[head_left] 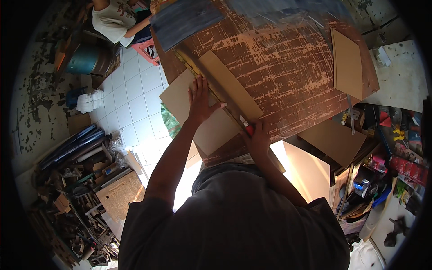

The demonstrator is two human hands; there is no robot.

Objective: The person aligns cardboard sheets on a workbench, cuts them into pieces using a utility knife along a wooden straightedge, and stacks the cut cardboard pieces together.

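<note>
My left hand (201, 102) lies with its fingers stretched out, pressing on a light brown board sheet (219, 130) and against a long straight bar (229, 104) with a worn yellowish edge. The sheet juts past the table's left edge. In my right hand (259, 138) is a small red-handled tool (249, 130), which looks like a cutter knife. Its pale tip touches or nearly touches the near end of the bar; my fingers hide the rest. Beside the bar, on its right, rests a narrow brown board strip (231, 85).
The brown table (288, 76) is covered in cut marks. A dark sheet (186, 22) and clear plastic (279, 13) lie at its far side, another board piece (347, 63) at the right. A person (114, 22) is at the far left. Scrap wood (81, 202) fills the lower left.
</note>
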